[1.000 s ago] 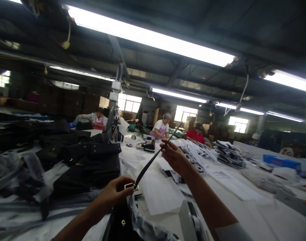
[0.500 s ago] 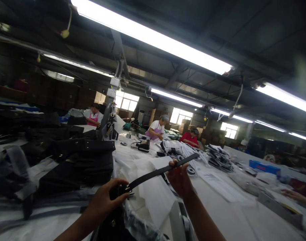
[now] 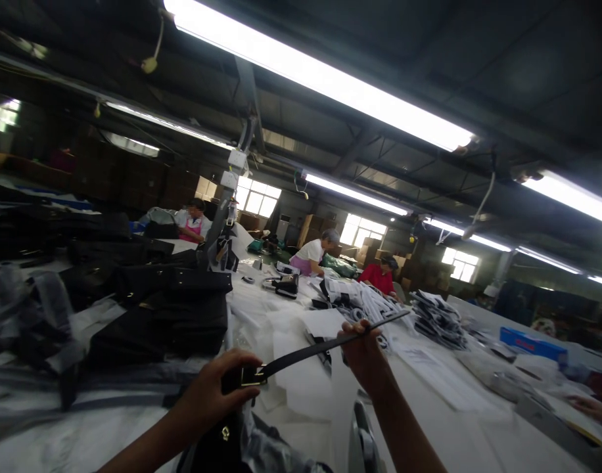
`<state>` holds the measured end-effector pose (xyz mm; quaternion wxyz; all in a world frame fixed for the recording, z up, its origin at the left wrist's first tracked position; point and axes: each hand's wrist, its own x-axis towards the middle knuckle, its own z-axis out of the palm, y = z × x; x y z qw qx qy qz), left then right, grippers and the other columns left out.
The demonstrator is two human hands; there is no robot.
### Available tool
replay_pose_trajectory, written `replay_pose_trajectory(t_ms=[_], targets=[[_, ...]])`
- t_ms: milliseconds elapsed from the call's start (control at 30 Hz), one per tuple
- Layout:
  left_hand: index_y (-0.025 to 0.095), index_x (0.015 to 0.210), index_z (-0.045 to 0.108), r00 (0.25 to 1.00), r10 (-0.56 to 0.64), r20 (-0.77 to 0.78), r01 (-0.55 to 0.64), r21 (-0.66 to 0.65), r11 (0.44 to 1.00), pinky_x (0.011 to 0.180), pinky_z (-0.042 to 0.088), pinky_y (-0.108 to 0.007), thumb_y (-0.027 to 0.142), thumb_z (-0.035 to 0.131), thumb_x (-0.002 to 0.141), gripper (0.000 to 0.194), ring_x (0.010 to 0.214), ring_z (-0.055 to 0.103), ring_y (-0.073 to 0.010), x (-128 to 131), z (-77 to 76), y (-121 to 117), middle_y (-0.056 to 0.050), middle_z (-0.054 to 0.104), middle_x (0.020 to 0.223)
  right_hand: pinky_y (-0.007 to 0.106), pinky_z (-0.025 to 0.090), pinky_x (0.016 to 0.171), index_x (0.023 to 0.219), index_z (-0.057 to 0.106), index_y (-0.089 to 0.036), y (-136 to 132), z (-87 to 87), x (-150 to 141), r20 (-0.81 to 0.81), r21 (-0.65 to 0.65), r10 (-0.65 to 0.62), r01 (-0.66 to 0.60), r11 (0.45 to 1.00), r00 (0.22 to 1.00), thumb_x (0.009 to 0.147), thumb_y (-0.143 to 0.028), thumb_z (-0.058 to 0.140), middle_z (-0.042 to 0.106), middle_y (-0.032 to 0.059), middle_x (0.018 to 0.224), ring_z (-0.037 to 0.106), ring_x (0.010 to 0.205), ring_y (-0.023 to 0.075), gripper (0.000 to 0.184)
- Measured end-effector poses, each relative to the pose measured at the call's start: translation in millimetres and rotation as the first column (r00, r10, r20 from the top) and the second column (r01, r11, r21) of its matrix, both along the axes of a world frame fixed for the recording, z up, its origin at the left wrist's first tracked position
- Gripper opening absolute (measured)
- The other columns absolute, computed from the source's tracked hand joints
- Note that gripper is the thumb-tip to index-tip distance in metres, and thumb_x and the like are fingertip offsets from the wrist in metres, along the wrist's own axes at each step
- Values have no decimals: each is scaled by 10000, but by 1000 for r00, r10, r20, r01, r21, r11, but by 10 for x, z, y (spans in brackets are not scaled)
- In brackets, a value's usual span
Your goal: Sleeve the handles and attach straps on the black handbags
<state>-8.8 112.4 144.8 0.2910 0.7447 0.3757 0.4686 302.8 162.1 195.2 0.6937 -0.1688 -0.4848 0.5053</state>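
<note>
A flat black strap (image 3: 301, 355) stretches between my two hands, rising to the right. My left hand (image 3: 227, 384) pinches the gold-toned buckle (image 3: 253, 376) at the strap's lower end. Higher up, my right hand (image 3: 363, 351) grips the strap between thumb and fingers, its free end sticking out past them. Below my left hand is a black bag (image 3: 215, 447) with a small gold fitting; clear plastic wrap (image 3: 266, 443) lies along its right side.
Black bags (image 3: 158, 309) are heaped at left. Wrapped straps (image 3: 365, 295) and a dark stack (image 3: 436, 318) lie farther back. A grey tape dispenser (image 3: 364, 440) stands near my right forearm. A blue box (image 3: 532, 345) sits at right. Co-workers sit across the table; another person's hand (image 3: 594, 407) shows at right.
The strap has swung from steep to a shallower slope as my right hand moved lower and rightward. My left hand stays at the buckle. The head view has shifted slightly.
</note>
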Motion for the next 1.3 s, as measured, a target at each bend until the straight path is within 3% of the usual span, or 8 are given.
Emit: replay_pose_trajectory(t_ms=[100,200,300,367,433,867,1100,1300], targets=[[242,1060,711,997,10,80,-7,-36,999,930,461,-309,332,722,777,297,1055,637,-254,-53,-4,13,-48,714,1093,348,496,850,845,678,-310,-96,206,-119,34,7,20,-20,1000,999,703,-596,751,519,-53,627,607,834,158,328],[249,1146,686,986,16,165,3,-109,994,946,461,-325,318,701,792,361,1062,642,-256,-75,-22,23,-50,721,1106,214,434,541,840,681,-224,-250,392,-315,321,-72,83,-63,995,943,793,-563,688,469,-67,539,511,532,84,342],[212,1100,695,968,6,250,38,-173,984,905,491,-329,287,718,762,347,981,675,-255,-55,-24,19,-57,745,1024,177,292,403,759,669,-146,-396,484,-545,756,-200,182,-43,979,628,834,-531,652,517,-50,509,413,399,43,392],[186,1034,704,954,1,301,58,-188,980,885,504,-329,272,733,738,309,961,681,-260,-33,-16,9,-66,751,992,171,292,386,714,642,-137,-457,495,-672,884,-226,208,-5,974,419,840,-530,633,541,-38,517,422,388,47,412],[177,1012,700,936,2,352,72,-195,978,864,514,-324,274,742,730,301,955,683,-261,-15,-10,-1,-68,753,980,165,289,372,663,605,-145,-482,487,-757,926,-229,212,17,973,312,845,-527,611,529,-41,499,412,380,48,424],[184,949,746,938,53,343,24,-215,976,840,517,-326,251,796,663,297,914,681,-257,-121,77,-40,-53,749,905,159,291,332,641,607,-156,-417,465,-1006,932,-338,336,-11,941,133,830,-476,589,522,-45,492,383,365,47,372],[233,1000,775,989,5,149,-7,9,1000,845,509,-318,269,798,686,317,924,662,-240,-90,136,-101,-55,719,952,201,311,388,616,624,-165,-422,567,-1166,989,-143,142,-23,990,-33,860,-446,557,525,-34,474,429,410,81,378],[230,1084,744,972,83,222,-60,-109,992,957,494,-378,269,765,717,370,1030,668,-283,-158,133,-70,-40,763,1043,269,412,669,984,686,-239,-558,524,-1422,934,343,-352,-127,931,-62,760,-473,729,730,28,902,651,813,201,327]])
